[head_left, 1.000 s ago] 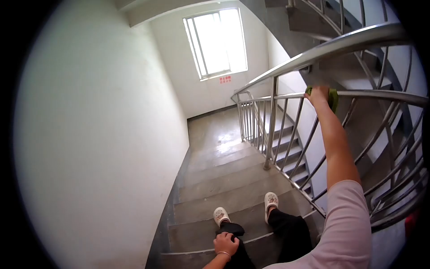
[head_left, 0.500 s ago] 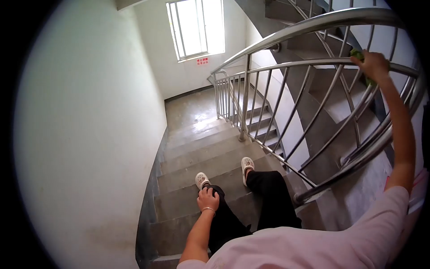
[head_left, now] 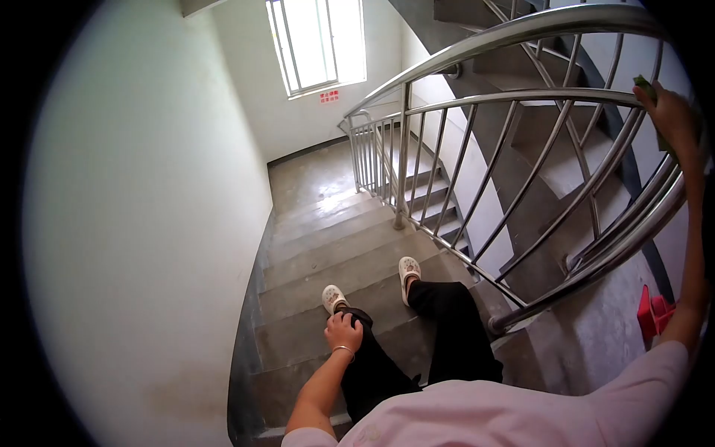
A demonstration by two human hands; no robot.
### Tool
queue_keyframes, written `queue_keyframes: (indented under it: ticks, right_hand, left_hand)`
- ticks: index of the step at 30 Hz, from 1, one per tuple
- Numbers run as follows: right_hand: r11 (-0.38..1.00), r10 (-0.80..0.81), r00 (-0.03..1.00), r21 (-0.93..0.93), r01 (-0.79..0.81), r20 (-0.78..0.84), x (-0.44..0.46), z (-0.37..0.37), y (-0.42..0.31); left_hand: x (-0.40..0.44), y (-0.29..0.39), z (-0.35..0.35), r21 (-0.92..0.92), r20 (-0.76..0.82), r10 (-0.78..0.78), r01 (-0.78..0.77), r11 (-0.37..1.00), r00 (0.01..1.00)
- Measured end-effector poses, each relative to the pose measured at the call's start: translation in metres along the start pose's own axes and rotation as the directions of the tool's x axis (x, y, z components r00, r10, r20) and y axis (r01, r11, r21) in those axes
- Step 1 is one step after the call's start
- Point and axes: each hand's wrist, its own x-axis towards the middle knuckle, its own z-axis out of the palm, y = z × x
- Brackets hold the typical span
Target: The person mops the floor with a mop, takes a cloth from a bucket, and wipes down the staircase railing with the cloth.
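My right hand is at the far right, closed on a green cloth against the middle rail of the metal stair railing. Much of the cloth is hidden by the hand. My left hand, with a thin bracelet at the wrist, rests on my left knee, fingers apart over the black trousers; it holds nothing. The top handrail curves above the middle rail, and slanted bars run down from it.
Grey concrete steps descend to a landing beneath a window. A white wall borders the left. Another flight rises beyond the railing. A red object lies at lower right. My feet wear white clogs.
My right hand has slid the green cloth rightward along the middle rail, toward the view's edge. The red object at lower right shows more now. My left hand stays on the knee.
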Motion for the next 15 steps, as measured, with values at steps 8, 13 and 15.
queue_keyframes:
  ticks: [8,13,15]
  right_hand:
    - [0.968,-0.152,0.974,0.225,0.113,0.166,0.012,0.011,-0.135]
    - [0.94,-0.202,0.958,0.316,0.131,0.205,0.032,0.064,-0.254]
    - [0.927,-0.246,0.933,0.344,0.148,0.264,0.043,0.087,-0.299]
  left_hand:
    - [0.006,0.025,-0.023,-0.002,0.101,-0.059,0.059,0.998,0.993]
    - [0.009,0.021,-0.022,-0.04,0.119,-0.094,0.099,0.994,0.988]
    - [0.01,0.02,-0.023,-0.047,0.177,-0.114,0.125,0.991,0.978]
